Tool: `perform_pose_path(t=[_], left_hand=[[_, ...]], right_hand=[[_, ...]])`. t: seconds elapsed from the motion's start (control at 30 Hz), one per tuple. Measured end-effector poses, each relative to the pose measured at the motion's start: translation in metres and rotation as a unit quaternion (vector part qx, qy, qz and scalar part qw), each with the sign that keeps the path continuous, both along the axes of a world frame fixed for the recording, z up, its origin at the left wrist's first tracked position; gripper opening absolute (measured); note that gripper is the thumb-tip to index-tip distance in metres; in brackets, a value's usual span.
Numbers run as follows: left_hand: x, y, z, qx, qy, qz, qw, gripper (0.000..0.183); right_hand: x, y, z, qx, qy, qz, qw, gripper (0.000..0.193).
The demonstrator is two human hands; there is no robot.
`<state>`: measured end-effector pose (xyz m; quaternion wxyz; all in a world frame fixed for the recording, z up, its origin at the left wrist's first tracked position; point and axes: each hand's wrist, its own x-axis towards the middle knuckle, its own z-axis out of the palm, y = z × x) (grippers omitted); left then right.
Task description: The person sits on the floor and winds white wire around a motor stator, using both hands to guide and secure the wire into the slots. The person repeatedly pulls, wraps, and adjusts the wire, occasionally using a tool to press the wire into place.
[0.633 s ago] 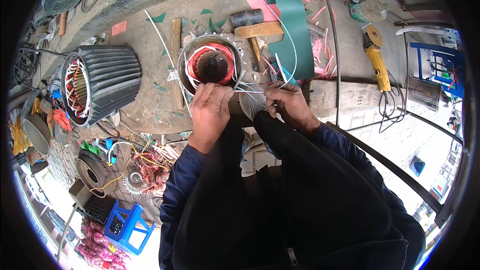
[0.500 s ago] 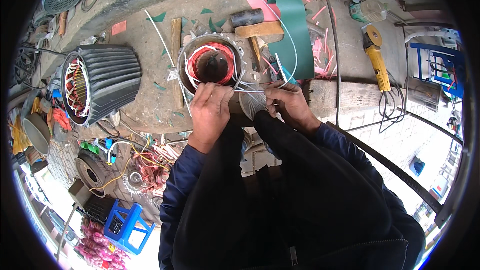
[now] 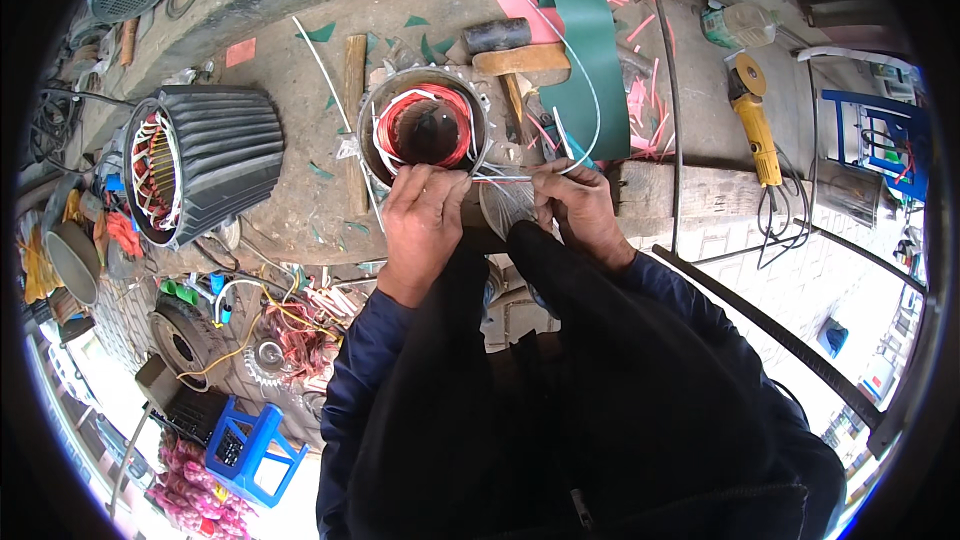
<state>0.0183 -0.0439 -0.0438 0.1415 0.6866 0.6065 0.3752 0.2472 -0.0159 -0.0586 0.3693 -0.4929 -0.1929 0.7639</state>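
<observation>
In front of me a round motor stator [image 3: 483, 130] stands on end, with red copper windings [image 3: 383, 135] and white lacing around its dark bore. My left hand [image 3: 423, 230] is closed at the stator's near rim, thumb and fingers pinching the end of a thin lead. My right hand [image 3: 583, 208] pinches a thin white insulating sleeve [image 3: 597, 105], whose long free part arcs up and away over a green sheet. A short, nearly straight stretch of white and red runs between my fingertips. Below it hangs a bundle of pale strands [image 3: 507, 205].
A ribbed motor housing [image 3: 225, 160] lies at the left. A mallet [image 3: 497, 36], a wooden stick [image 3: 355, 120] and the green sheet [image 3: 597, 50] lie beyond the stator. A yellow angle grinder [image 3: 755, 125] is at the right. A blue stool [image 3: 262, 450] stands lower left.
The stretch between my hands is straighter, and red now shows along it. My right hand has shifted slightly; my left hand stays at the stator rim.
</observation>
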Motion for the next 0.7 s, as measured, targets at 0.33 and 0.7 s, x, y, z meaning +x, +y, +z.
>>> perform_pose_path(t=[0.33, 0.7], left_hand=[[0.037, 0.041, 0.064, -0.056, -0.021, -0.172, 0.983, 0.011], [0.071, 0.085, 0.09, -0.08, -0.226, -0.216, 0.946, 0.005]], right_hand=[[0.011, 0.011, 0.05, 0.161, -0.145, 0.064, 0.974, 0.005], [0.067, 0.059, 0.127, 0.31, -0.322, 0.14, 0.884, 0.01]])
